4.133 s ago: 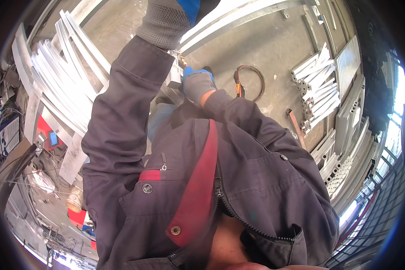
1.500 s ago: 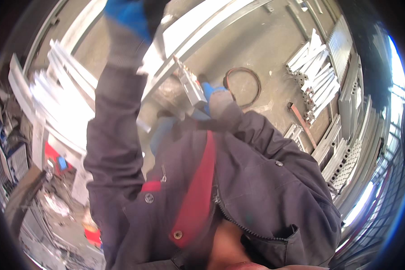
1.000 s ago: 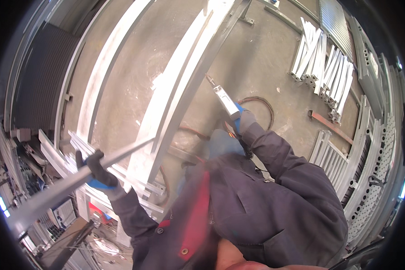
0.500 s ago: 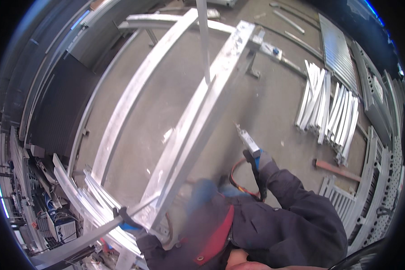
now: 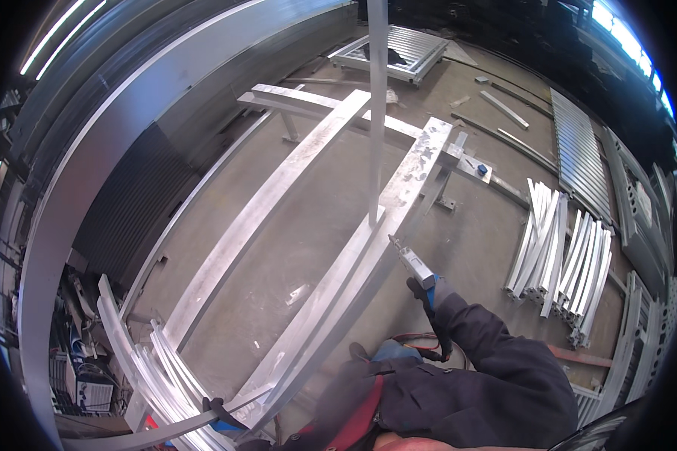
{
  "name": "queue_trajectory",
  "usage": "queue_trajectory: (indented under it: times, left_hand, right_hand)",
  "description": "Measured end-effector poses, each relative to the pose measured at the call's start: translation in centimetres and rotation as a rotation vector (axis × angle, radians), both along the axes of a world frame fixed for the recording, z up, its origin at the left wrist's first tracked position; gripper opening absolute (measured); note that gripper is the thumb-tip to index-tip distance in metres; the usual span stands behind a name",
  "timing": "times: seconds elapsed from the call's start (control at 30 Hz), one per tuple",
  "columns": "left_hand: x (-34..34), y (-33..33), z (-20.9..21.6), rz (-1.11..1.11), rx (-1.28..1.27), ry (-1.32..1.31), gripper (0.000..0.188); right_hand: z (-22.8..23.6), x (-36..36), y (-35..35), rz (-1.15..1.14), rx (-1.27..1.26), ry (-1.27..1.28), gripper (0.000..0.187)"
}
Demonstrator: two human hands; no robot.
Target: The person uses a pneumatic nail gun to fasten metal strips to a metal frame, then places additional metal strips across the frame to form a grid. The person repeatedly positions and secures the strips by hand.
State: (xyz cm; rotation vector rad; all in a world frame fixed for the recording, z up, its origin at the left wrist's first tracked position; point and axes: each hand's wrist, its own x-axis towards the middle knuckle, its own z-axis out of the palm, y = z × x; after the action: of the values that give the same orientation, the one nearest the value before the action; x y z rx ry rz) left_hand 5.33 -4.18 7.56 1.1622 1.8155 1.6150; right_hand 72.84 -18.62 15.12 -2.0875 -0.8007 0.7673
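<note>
My right hand (image 5: 431, 293), gloved in black and blue, is wrapped round a welding gun (image 5: 414, 264) with a boxy silver body and a thin nozzle. The nozzle tip is beside a long metal rail (image 5: 331, 270), a little below the joint where a tall upright tube (image 5: 377, 113) meets it. The frames do not show whether the tip touches. At lower left my gloved left hand (image 5: 222, 415) is closed on a metal bar (image 5: 150, 436) that meets the rail's near end. The rail lies along the right-hand beam (image 5: 421, 154) of a trestle.
A second beam (image 5: 271, 188) runs parallel on the left. Cut tubes (image 5: 534, 240) lie in stacks at right, and more long strips (image 5: 177, 376) lie at lower left. A red cable (image 5: 421, 342) hangs below the gun. Behind stands a slatted panel (image 5: 399, 49).
My view has tilted up, so the trestle sits lower in the picture. The welding gun has come closer to the rail and the upright's foot. The left hand still grips the bar.
</note>
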Motion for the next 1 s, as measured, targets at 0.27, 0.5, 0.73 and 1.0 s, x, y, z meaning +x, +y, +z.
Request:
queue_trajectory:
  times: [0.27, 0.5, 0.73, 1.0]
  left_hand:
    - [-2.1, 1.6, 0.5, 0.046, -0.208, -0.082, 0.049]
    - [-1.4, 2.4, -1.9, 0.053, 0.133, 0.047, 0.05]
    - [-12.6, 3.0, -4.7, -0.359, 0.279, 0.711, 0.093]
    - [-6.9, 1.4, -2.5, 0.148, 0.078, 0.296, 0.062]
  right_hand:
    - [-2.8, 6.7, 3.1, 0.239, -0.014, -0.384, 0.052]
    - [-5.6, 10.1, 8.0, 0.528, -0.359, -0.57, 0.062]
    - [-9.7, 8.3, 14.4, 0.625, -0.611, -0.662, 0.028]
    - [-12.8, 7.2, 19.1, 0.543, -0.747, -0.575, 0.044]
